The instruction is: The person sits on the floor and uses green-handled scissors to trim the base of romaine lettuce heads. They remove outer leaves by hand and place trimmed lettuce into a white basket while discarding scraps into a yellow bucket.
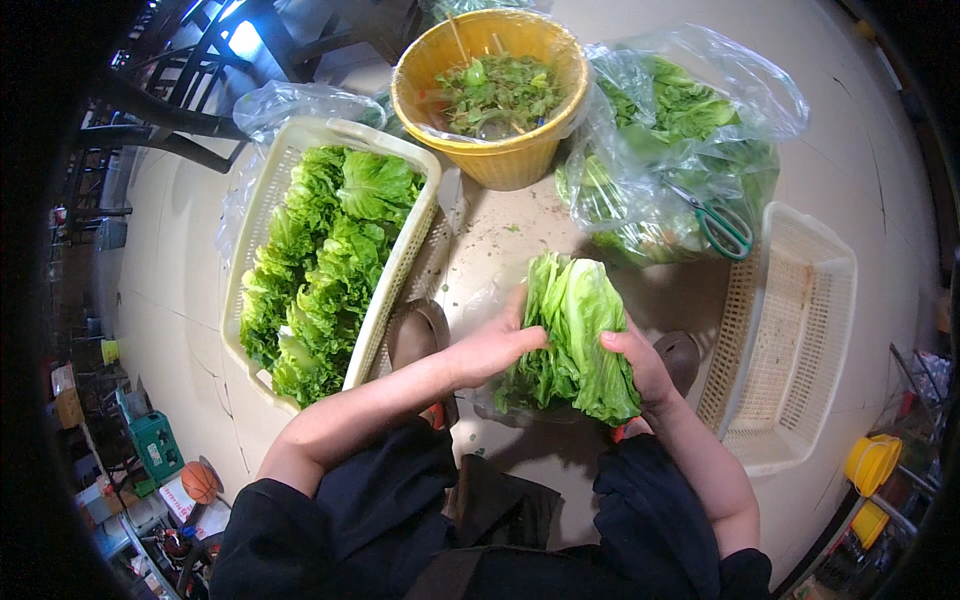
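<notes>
Between my two hands is a bunch of green leafy lettuce. My left hand grips its left side, thumb across the leaves; my right hand grips its right side. Some fingers are hidden behind the leaves. Under the bunch lies a clear plastic bag, partly covered. To the left, a white plastic basket holds rows of leaf lettuce. Ahead stands a yellow bin with leaf scraps. Green-handled scissors rest on a clear plastic bag of greens at the right.
A second white plastic basket stands tilted at the right. Dark wooden chairs are at the upper left. A green crate and a basketball are at the lower left, yellow buckets at the lower right. Leaf bits dot the tiled floor.
</notes>
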### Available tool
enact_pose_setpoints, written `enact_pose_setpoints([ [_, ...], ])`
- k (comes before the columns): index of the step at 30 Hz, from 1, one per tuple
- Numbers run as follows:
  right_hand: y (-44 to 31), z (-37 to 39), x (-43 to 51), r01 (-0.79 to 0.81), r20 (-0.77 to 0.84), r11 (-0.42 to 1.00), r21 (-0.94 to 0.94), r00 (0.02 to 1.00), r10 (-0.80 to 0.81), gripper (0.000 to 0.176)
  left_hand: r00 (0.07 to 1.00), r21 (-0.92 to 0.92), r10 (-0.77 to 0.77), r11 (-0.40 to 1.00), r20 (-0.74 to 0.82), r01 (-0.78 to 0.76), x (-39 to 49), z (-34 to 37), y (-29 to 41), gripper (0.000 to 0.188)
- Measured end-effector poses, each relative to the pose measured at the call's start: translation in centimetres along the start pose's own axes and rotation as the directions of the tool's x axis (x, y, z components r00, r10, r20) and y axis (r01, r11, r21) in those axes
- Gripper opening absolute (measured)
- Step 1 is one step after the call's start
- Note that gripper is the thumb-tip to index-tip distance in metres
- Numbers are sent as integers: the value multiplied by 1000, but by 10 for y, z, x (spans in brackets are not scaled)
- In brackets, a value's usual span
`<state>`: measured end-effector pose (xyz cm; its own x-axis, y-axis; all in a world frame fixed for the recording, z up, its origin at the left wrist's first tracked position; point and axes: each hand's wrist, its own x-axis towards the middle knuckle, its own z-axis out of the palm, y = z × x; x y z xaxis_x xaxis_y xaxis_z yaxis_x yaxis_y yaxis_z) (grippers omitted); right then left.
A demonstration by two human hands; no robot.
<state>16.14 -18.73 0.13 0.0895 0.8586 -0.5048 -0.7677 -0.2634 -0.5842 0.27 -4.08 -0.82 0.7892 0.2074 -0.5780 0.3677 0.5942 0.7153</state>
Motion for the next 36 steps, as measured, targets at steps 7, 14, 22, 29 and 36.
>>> enact_pose_setpoints([
  [7,13,-10,5,77,-68,763,-642,985,-156,54,997,-159,-16,987,69,27,-4,0,12,76],
  [14,3,-5,6,39,-32,996,-84,999,-41,52,998,-58,-51,997,-24,49,-2,-6,16,79],
  [22,-9,-1,6,-38,-203,957,-286,979,-21,69,974,-393,-223,899,-33,192,6,-42,-18,49],
  [29,-11,-2,2,96,-160,960,-265,977,-142,65,982,-443,-178,877,66,189,2,-41,-10,56],
  [36,-2,11,0,217,-107,729,-649,923,-370,67,997,-33,-5,999,-78,3,8,-13,1,72],
])
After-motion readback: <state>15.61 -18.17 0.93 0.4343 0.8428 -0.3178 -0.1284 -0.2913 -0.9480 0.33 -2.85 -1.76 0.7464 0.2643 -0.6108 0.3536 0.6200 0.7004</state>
